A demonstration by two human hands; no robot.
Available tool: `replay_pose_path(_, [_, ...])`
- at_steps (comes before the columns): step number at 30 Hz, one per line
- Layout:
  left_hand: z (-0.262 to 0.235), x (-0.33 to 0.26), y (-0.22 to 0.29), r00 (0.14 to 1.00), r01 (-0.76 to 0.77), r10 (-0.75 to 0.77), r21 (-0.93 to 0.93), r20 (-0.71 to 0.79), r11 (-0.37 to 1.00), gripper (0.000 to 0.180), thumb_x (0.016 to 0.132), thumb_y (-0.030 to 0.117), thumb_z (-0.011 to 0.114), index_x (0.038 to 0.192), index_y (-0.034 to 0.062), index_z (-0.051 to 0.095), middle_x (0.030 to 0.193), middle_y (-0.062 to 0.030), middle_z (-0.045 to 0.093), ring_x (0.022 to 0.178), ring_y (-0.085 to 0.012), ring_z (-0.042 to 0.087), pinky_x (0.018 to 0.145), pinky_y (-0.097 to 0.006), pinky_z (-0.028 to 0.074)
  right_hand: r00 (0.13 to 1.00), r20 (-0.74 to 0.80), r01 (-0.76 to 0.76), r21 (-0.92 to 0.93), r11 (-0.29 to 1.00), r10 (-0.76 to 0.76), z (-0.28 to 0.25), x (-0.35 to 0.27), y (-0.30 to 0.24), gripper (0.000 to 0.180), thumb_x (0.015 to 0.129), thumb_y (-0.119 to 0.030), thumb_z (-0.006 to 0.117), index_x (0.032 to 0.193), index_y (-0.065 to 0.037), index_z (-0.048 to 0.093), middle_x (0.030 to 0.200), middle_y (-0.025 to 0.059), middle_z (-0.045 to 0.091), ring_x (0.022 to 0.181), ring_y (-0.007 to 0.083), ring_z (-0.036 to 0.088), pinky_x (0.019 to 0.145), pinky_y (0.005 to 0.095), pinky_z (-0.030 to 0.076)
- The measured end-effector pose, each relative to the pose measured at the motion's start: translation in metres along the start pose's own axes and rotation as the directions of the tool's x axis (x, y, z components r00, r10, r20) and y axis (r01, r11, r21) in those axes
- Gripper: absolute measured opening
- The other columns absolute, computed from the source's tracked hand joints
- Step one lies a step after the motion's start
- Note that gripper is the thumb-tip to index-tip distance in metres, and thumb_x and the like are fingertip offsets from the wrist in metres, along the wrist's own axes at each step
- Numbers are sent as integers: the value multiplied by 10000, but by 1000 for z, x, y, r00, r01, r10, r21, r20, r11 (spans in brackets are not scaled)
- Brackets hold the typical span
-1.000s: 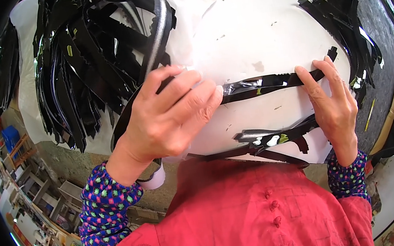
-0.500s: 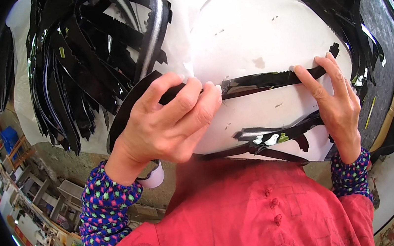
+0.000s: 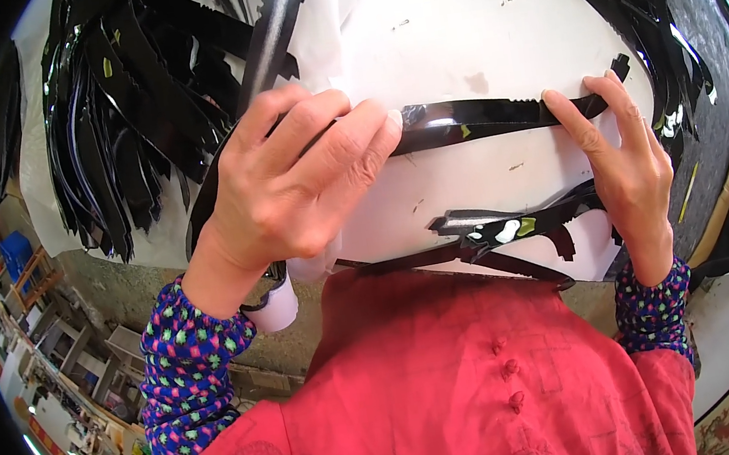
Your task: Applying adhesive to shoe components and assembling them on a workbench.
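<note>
A glossy black strip point(image 3: 479, 118) with a notched upper edge lies crosswise on the white table point(image 3: 440, 33). My left hand point(image 3: 293, 177) is closed on its left end, fingers bent over it; the grip's underside is hidden. At the right end my right hand point(image 3: 626, 147) holds the strip against the table with its fingertips, two fingers reaching over it. Another dark band passes behind my left hand and wrist. Nearer to me, several black strips point(image 3: 530, 226) with white and yellow-green marks lie by the table's front edge.
A large heap of black strips point(image 3: 136, 101) covers the left side on white sheeting point(image 3: 43, 201). Another bundle of strips point(image 3: 636, 17) lies at the right on a grey surface point(image 3: 719, 89). A thin yellow stick point(image 3: 689, 189) rests there. Shelving stands at the far left.
Both hands and the strip have shifted slightly away from me in the picture. My left hand has turned a little over the strip's left end; my right fingers stay on the right end.
</note>
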State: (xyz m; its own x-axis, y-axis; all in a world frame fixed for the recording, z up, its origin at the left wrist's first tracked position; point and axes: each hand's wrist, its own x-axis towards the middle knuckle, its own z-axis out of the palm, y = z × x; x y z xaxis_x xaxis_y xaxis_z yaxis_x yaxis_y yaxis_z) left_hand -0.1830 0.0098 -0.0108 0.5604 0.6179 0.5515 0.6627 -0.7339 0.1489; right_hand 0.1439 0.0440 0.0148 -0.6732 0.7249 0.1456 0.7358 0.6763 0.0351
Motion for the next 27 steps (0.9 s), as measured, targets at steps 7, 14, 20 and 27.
replay_pose_path(7, [-2, 1, 5, 999, -33, 33, 8, 11, 999, 320, 688, 49, 752, 1006, 27, 785, 990, -56, 698, 881, -211, 648, 752, -365, 529, 999, 37, -37, 20, 999, 36, -5, 0, -6, 641, 740, 62, 631, 1296, -247, 709, 1237, 102, 608, 1187, 344, 635, 869, 422, 583])
replay_pose_path(14, [-5, 0, 9, 998, -60, 61, 11, -28, 998, 307, 701, 37, 758, 1007, 34, 786, 1013, -38, 695, 884, -194, 628, 740, -348, 524, 996, 36, -87, 80, 993, 85, -2, -4, -4, 603, 744, 64, 637, 1271, -218, 719, 1257, 116, 608, 1233, 346, 585, 965, 453, 524])
replay_pose_path(20, [-2, 0, 11, 993, -118, 118, -1, 24, 993, 292, 698, 33, 763, 989, 29, 787, 1019, -43, 694, 861, -183, 627, 722, -336, 523, 994, -29, -101, 159, 982, 107, 5, -10, 0, 557, 766, 77, 651, 1256, -176, 726, 1302, 141, 608, 1261, 355, 577, 1013, 452, 522])
replay_pose_path(27, [-4, 2, 11, 995, -88, 87, 9, 52, 996, 260, 704, 17, 755, 963, -6, 780, 1018, -51, 694, 852, -181, 640, 699, -330, 524, 992, -72, -92, 178, 980, 106, 9, -13, 1, 524, 797, 92, 655, 1258, -148, 724, 1349, 157, 596, 1292, 366, 565, 1034, 451, 516])
